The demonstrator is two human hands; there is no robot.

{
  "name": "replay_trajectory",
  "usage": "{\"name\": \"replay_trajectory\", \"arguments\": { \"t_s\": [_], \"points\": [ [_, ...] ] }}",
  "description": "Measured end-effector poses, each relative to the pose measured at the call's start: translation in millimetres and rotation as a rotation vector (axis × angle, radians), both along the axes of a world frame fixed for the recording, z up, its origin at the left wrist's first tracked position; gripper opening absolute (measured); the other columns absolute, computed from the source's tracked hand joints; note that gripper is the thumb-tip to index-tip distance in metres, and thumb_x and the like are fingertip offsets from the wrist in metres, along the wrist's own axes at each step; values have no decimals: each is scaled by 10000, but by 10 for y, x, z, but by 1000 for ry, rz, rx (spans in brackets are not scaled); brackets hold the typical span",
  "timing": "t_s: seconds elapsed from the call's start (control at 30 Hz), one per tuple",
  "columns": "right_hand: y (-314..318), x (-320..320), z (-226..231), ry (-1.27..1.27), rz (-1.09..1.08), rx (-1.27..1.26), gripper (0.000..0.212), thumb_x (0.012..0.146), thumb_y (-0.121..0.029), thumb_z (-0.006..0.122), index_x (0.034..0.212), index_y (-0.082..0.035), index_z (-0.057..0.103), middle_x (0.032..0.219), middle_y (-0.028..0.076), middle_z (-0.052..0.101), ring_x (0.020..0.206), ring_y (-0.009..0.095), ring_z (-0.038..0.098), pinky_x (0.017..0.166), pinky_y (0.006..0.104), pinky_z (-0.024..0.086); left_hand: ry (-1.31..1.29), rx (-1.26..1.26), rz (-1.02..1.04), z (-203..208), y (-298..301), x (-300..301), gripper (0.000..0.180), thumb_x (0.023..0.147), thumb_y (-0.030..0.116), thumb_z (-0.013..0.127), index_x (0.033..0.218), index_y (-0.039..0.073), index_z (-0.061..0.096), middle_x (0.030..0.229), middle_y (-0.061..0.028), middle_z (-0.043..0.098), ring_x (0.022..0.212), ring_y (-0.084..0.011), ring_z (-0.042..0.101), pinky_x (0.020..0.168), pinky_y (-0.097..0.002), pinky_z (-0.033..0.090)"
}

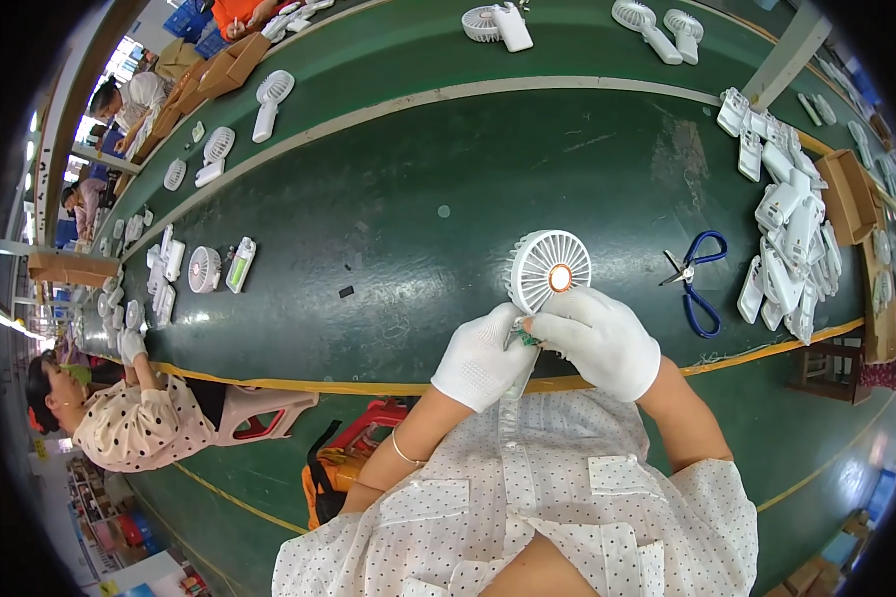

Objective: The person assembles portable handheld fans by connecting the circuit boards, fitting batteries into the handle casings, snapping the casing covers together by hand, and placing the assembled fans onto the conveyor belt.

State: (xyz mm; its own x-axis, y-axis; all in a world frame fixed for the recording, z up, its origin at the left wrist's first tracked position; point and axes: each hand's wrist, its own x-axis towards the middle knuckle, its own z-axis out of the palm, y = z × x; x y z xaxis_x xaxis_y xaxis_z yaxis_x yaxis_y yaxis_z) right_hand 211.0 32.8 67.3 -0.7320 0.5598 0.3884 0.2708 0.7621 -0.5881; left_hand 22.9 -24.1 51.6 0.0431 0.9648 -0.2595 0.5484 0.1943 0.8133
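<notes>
A white handheld fan (pixel 548 269) with an orange ring at its hub stands in front of me, near the front edge of the work surface. My left hand (pixel 483 358), in a white glove, is closed around the handle part below the fan head. At the same spot, the gloved fingers of my right hand (pixel 597 338) are pinched over a small green circuit board (pixel 526 336). The fingers hide most of the board and the handle. To the right lie blue-handled scissors (pixel 695 279), blades apart, touching neither hand.
White casing parts (pixel 791 239) are heaped at the right beside a cardboard box (pixel 848 196). Fan parts (pixel 204 269) and an opened handle (pixel 240 264) lie at the left. Beyond a pale rail, a green belt (pixel 368 70) carries more fans. A co-worker (pixel 144 428) sits at the left.
</notes>
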Motion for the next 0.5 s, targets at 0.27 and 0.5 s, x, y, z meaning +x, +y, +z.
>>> {"name": "replay_trajectory", "arguments": {
  "t_s": [0.27,0.5],
  "points": [
    [-106,-99,-142,165,-221,129,264,707,9,736,959,-55,691,922,78,647,842,275,652,734,368,547,-487,-155,160,-249,-1,-30,232,979,137,514,1138,-4,606,928,-118,705,768,-196,724,692,-325,598],
    [-177,-159,-241,214,-247,135,252,715,61,721,945,-37,697,971,115,653,841,283,658,740,354,548,-712,-189,258,-139,42,-19,253,1005,191,510,1110,-16,611,912,-127,686,706,-191,708,639,-317,586]
  ]
}}
